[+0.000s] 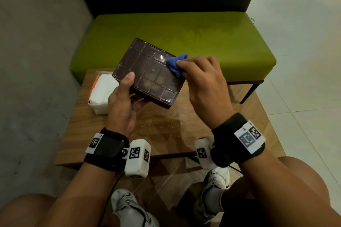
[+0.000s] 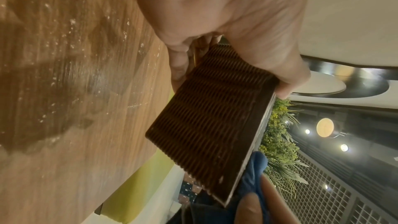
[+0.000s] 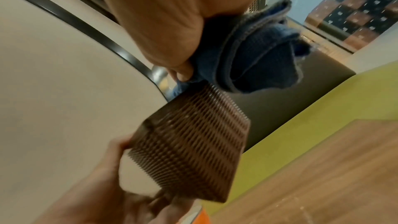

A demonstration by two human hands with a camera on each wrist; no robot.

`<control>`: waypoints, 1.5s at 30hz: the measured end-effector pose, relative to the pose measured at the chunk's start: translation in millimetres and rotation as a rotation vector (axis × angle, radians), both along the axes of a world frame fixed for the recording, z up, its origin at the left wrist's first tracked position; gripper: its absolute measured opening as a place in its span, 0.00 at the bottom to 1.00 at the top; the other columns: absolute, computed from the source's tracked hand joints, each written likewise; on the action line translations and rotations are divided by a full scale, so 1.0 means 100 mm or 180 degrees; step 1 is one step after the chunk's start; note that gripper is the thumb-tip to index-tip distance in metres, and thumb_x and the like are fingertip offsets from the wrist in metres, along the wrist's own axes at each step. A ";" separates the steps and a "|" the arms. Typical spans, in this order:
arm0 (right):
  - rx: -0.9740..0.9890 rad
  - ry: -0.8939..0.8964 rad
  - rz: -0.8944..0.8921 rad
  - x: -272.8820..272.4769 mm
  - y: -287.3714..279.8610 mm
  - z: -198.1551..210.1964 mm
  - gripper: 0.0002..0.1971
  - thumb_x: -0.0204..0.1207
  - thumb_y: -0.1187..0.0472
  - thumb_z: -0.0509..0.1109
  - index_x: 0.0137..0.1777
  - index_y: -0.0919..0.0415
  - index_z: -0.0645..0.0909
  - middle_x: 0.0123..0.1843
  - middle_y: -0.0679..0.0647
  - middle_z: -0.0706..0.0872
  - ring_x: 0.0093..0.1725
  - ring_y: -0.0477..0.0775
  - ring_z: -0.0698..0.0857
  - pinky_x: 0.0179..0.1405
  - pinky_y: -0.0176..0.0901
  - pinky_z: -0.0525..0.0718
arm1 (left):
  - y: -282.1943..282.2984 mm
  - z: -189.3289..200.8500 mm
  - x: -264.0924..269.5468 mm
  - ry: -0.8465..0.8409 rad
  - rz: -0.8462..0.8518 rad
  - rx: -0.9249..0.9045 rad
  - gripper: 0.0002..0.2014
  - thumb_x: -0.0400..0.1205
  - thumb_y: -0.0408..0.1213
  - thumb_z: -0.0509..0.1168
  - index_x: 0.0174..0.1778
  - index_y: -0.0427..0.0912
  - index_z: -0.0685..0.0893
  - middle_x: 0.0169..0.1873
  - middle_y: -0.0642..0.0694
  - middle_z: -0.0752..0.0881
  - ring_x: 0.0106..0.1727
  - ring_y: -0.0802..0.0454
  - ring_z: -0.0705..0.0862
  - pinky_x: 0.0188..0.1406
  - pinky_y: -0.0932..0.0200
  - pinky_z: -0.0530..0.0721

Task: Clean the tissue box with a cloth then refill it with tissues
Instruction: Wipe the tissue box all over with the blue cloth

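Observation:
A dark brown tissue box (image 1: 149, 72) with a glossy gridded face and ribbed sides (image 2: 206, 122) (image 3: 193, 146) is held tilted above the wooden table (image 1: 166, 127). My left hand (image 1: 123, 101) grips its near left corner, thumb on the gridded face, fingers underneath. My right hand (image 1: 203, 83) pinches a bunched blue cloth (image 1: 176, 63) (image 3: 258, 54) (image 2: 252, 181) and presses it on the box's far right edge. A white pack of tissues (image 1: 102, 94) with an orange end lies on the table's left side.
A green cushioned bench (image 1: 184, 42) with a dark backrest stands right behind the table. A grey wall is at the left, pale floor tiles at the right. White crumbs speckle the tabletop (image 2: 71, 43). My knees and white shoes sit below the table's near edge.

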State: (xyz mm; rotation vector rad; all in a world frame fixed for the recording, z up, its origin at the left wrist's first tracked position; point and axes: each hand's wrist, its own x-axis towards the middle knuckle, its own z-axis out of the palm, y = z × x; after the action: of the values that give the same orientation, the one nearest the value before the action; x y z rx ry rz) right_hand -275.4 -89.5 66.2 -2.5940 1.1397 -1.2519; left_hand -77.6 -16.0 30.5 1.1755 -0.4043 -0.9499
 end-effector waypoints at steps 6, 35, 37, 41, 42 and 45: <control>0.0030 0.0442 0.1041 0.17 0.30 -0.03 0.14 0.86 0.67 0.66 0.65 0.64 0.90 0.62 0.60 0.90 0.57 0.61 0.82 0.54 0.52 0.81 | -0.04 -0.03 -0.02 0.0058 0.0078 -0.0005 0.32 0.79 0.55 0.78 0.69 0.31 0.87 0.65 0.27 0.90 0.67 0.29 0.91 0.63 0.34 0.92; 0.0185 0.0297 0.0780 -0.08 0.02 0.01 0.13 0.86 0.71 0.69 0.61 0.61 0.93 0.61 0.56 0.91 0.59 0.61 0.80 0.55 0.49 0.79 | 0.05 0.03 0.15 0.0014 0.0039 0.0091 0.18 0.86 0.52 0.73 0.64 0.43 0.91 0.65 0.33 0.92 0.69 0.35 0.91 0.66 0.32 0.91; 0.0155 0.0249 0.1040 0.08 0.19 0.01 0.14 0.87 0.68 0.65 0.61 0.61 0.93 0.61 0.57 0.90 0.57 0.61 0.80 0.53 0.49 0.78 | 0.00 0.04 0.08 0.0028 0.0060 0.0134 0.27 0.82 0.54 0.75 0.67 0.34 0.88 0.63 0.29 0.91 0.64 0.33 0.92 0.57 0.38 0.94; 0.0235 0.0501 0.1375 -0.04 0.21 -0.07 0.17 0.83 0.74 0.67 0.63 0.60 0.92 0.63 0.57 0.89 0.58 0.57 0.78 0.54 0.43 0.75 | 0.02 0.03 0.12 0.0084 0.0071 0.0109 0.22 0.87 0.53 0.72 0.68 0.40 0.88 0.61 0.39 0.94 0.62 0.39 0.93 0.55 0.42 0.94; 0.0238 0.0383 0.1184 -0.12 0.11 -0.08 0.16 0.84 0.74 0.69 0.63 0.60 0.92 0.63 0.57 0.89 0.59 0.57 0.78 0.55 0.43 0.76 | 0.05 0.03 0.13 0.0136 0.0072 0.0103 0.20 0.88 0.52 0.71 0.70 0.42 0.87 0.62 0.41 0.94 0.63 0.40 0.93 0.58 0.40 0.94; 0.0210 -0.0070 0.0463 -0.17 -0.06 -0.08 0.13 0.86 0.73 0.71 0.63 0.62 0.92 0.61 0.58 0.90 0.58 0.61 0.82 0.52 0.53 0.82 | 0.07 0.00 0.07 0.0192 0.0033 0.0134 0.17 0.90 0.51 0.68 0.70 0.48 0.86 0.59 0.45 0.96 0.63 0.45 0.94 0.59 0.40 0.94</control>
State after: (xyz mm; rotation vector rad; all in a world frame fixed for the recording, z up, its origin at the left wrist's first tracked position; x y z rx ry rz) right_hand -292.7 -95.8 58.2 -2.5562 0.9521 -1.1891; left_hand -70.2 -9.4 30.8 1.1830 -0.3309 -0.9866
